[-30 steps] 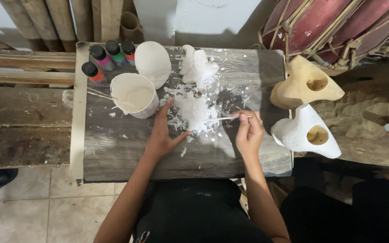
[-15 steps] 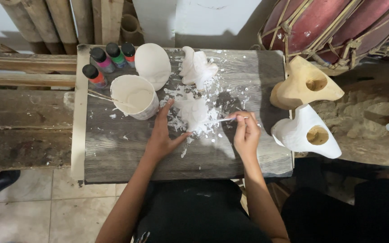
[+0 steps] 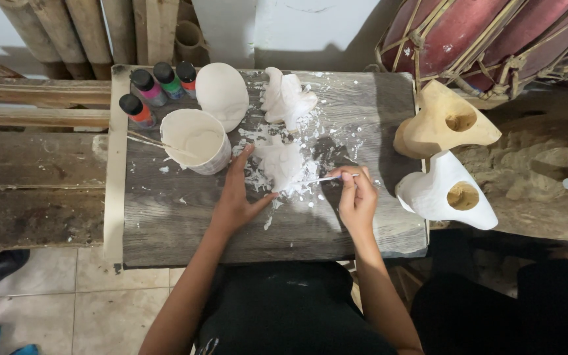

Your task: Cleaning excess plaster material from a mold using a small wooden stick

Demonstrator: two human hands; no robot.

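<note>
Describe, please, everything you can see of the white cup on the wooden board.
The white cup is a round, open container, smeared white inside and out, apparently with paint or plaster. It stands near the board's far left, beside four small paint bottles. A thin stick rests across its rim. Neither hand touches it; the left hand lies nearest.

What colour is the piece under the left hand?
White, like the paint splashed around it; the piece shows in the head view.
</note>
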